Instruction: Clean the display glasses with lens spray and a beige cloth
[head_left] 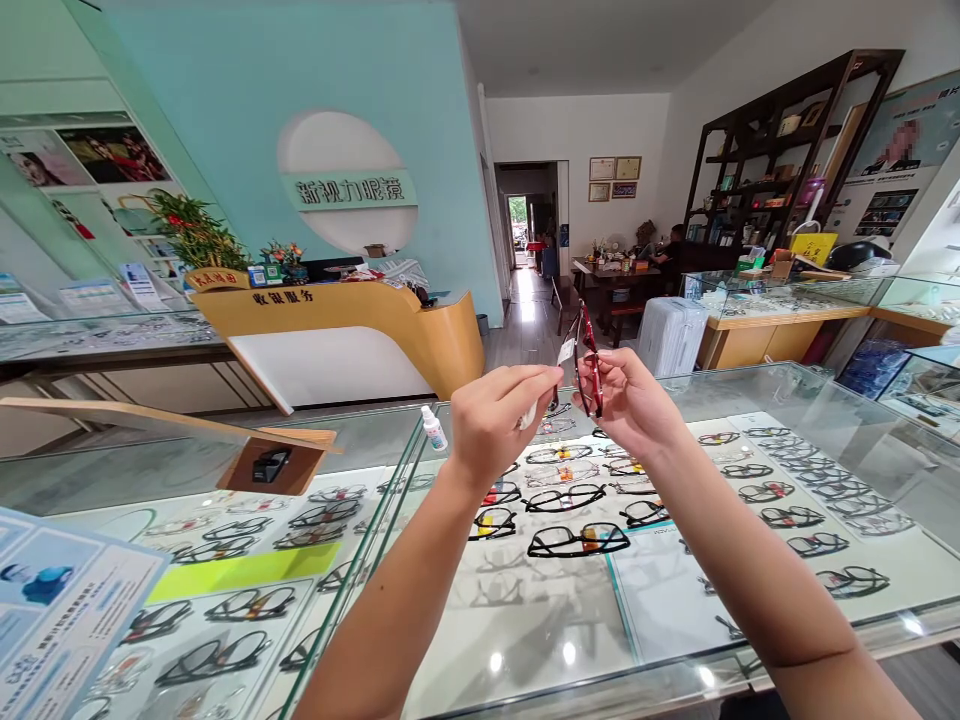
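Note:
A pair of dark red eyeglasses is held up above the glass counter, turned nearly edge-on to me. My right hand grips the rim from the right, thumb and fingers closed on it. On the other side my left hand is closed, its fingertips pinching near a temple arm of the glasses. Something small and white, perhaps a cloth or tissue, shows under the left fingers. A white tag hangs at the glasses. Beneath both hands, several spectacle frames, including a black pair, lie inside the display case.
A small white spray bottle stands on the glass to the left. Further left are a wooden-framed mirror and a blue-white leaflet. Beyond the counter are a cashier desk, a silver suitcase and a seated person.

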